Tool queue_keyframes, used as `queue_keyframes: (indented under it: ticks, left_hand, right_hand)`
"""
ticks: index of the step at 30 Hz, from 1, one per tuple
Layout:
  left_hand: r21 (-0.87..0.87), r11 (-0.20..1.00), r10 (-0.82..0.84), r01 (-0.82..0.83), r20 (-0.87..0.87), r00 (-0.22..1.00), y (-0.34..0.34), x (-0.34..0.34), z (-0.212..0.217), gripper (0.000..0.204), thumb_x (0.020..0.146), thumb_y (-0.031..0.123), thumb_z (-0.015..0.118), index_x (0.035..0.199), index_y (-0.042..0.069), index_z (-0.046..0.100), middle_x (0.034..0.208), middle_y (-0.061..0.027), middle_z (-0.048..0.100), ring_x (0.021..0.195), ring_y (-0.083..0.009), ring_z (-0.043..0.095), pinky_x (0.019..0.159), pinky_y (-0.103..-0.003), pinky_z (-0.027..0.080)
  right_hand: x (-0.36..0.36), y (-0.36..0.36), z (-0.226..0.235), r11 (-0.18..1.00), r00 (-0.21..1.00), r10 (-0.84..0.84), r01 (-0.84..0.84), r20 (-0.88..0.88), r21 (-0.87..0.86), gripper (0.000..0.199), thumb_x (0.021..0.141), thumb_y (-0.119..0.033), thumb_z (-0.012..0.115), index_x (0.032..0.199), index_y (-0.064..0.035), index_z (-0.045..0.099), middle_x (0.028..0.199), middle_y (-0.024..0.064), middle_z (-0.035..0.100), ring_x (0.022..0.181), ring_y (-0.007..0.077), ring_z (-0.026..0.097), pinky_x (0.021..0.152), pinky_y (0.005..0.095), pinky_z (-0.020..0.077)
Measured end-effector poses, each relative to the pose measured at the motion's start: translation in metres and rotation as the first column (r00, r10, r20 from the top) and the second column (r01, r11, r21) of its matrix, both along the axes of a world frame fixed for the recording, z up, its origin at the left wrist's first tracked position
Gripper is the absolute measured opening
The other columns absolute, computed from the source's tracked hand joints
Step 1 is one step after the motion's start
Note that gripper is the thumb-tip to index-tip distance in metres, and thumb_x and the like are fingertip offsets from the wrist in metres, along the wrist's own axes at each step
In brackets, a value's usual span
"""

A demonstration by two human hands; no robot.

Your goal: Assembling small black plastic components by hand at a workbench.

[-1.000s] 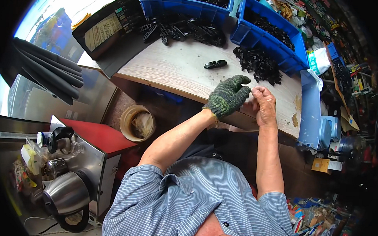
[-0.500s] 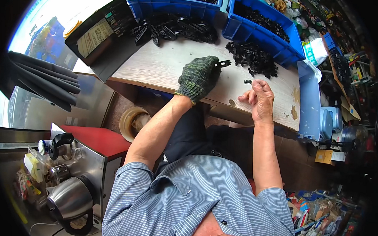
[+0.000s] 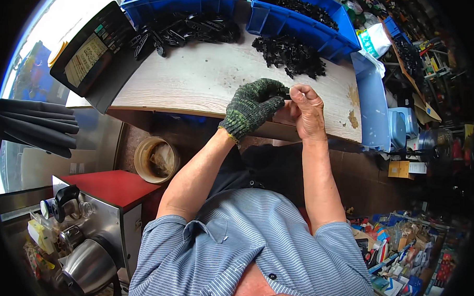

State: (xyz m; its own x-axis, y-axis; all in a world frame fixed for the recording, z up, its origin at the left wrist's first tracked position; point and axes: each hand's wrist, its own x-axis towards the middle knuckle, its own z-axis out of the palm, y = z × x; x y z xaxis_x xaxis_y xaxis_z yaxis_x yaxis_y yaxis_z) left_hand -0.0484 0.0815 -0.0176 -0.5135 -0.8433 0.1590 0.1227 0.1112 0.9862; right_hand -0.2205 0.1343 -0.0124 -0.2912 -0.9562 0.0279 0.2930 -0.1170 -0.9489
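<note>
My left hand (image 3: 251, 108), in a dark green knitted glove, is closed around a long black plastic part. Only a short end of that black part (image 3: 287, 93) shows past the gloved fingers. Bare, my right hand (image 3: 309, 113) is closed in a pinch against that end, and the fingertips of both hands meet above the front of the table. The small black plastic piece in the right pinch is mostly hidden by the fingers. Beyond the hands lie a heap of small black plastic pieces (image 3: 290, 56) and, further left, a heap of longer black plastic parts (image 3: 191, 30).
The pale wooden table (image 3: 176, 83) carries two blue bins, a left one (image 3: 182, 4) and a right one (image 3: 303, 33), both holding black parts. A dark upright panel (image 3: 89, 54) stands at the left. Below are a round bucket (image 3: 142, 160) and a steel kettle (image 3: 89, 265).
My right hand has brought its small piece over to the long part in my gloved left hand, and the hands now touch. The whole view has shifted somewhat.
</note>
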Motion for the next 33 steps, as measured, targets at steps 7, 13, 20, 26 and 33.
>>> queue_keyframes:
  ticks: [7, 13, 20, 26, 33]
  left_hand:
    - [-0.036, 0.999, 0.017, -0.016, 0.021, 1.000, -0.001, -0.001, 0.000, 0.030, 0.091, 0.008, 0.071, 0.119, 0.000, 0.066, 0.106, -0.0073, 0.073, 0.091, -0.0120, 0.066, 0.078, -0.028, 0.056]
    - [0.037, 0.999, 0.026, -0.027, 0.045, 0.999, -0.002, -0.001, 0.010, 0.029, 0.093, 0.018, 0.071, 0.114, -0.002, 0.068, 0.097, -0.0088, 0.072, 0.081, -0.0129, 0.068, 0.070, -0.028, 0.056]
    - [0.190, 0.975, 0.119, -0.118, 0.008, 0.993, -0.002, -0.003, 0.009, 0.033, 0.093, 0.031, 0.068, 0.099, -0.001, 0.073, 0.082, -0.0132, 0.074, 0.066, -0.0182, 0.071, 0.061, -0.033, 0.055]
    - [0.299, 0.945, 0.158, -0.130, -0.073, 0.985, 0.001, -0.002, 0.012, 0.025, 0.093, 0.021, 0.070, 0.101, -0.002, 0.069, 0.081, -0.0091, 0.069, 0.064, -0.0146, 0.064, 0.053, -0.030, 0.054]
    - [0.245, 0.964, 0.131, -0.102, -0.105, 0.986, 0.002, -0.004, 0.005, 0.021, 0.092, 0.016, 0.071, 0.103, -0.002, 0.069, 0.080, -0.0077, 0.069, 0.065, -0.0133, 0.064, 0.054, -0.028, 0.054]
  right_hand:
    - [-0.002, -0.002, 0.000, 0.998, 0.998, 0.039, -0.036, -0.052, 0.049, 0.014, 0.088, -0.021, 0.080, 0.095, -0.0116, 0.072, 0.061, -0.0042, 0.056, 0.055, 0.0067, 0.054, 0.058, 0.0209, 0.0452]
    - [-0.003, -0.004, 0.001, 0.995, 0.997, 0.072, -0.069, -0.039, 0.066, 0.013, 0.090, -0.019, 0.078, 0.097, -0.0116, 0.071, 0.062, -0.0029, 0.059, 0.057, 0.0089, 0.061, 0.053, 0.0209, 0.0470]
    - [0.011, -0.003, 0.012, 0.991, 0.999, 0.025, -0.018, -0.047, 0.135, 0.016, 0.089, -0.019, 0.078, 0.096, -0.0094, 0.067, 0.061, -0.0008, 0.059, 0.051, 0.0090, 0.061, 0.053, 0.0289, 0.0589]
    - [0.007, -0.006, 0.024, 0.963, 0.980, 0.116, -0.071, -0.159, 0.260, 0.035, 0.084, -0.037, 0.081, 0.082, -0.0060, 0.063, 0.054, -0.0020, 0.047, 0.045, 0.0066, 0.047, 0.052, 0.0285, 0.0561]
    - [0.008, -0.005, 0.019, 0.968, 0.965, 0.148, -0.097, -0.217, 0.229, 0.036, 0.086, -0.033, 0.077, 0.070, -0.0100, 0.055, 0.051, -0.0001, 0.048, 0.041, 0.0093, 0.048, 0.047, 0.0286, 0.0548]
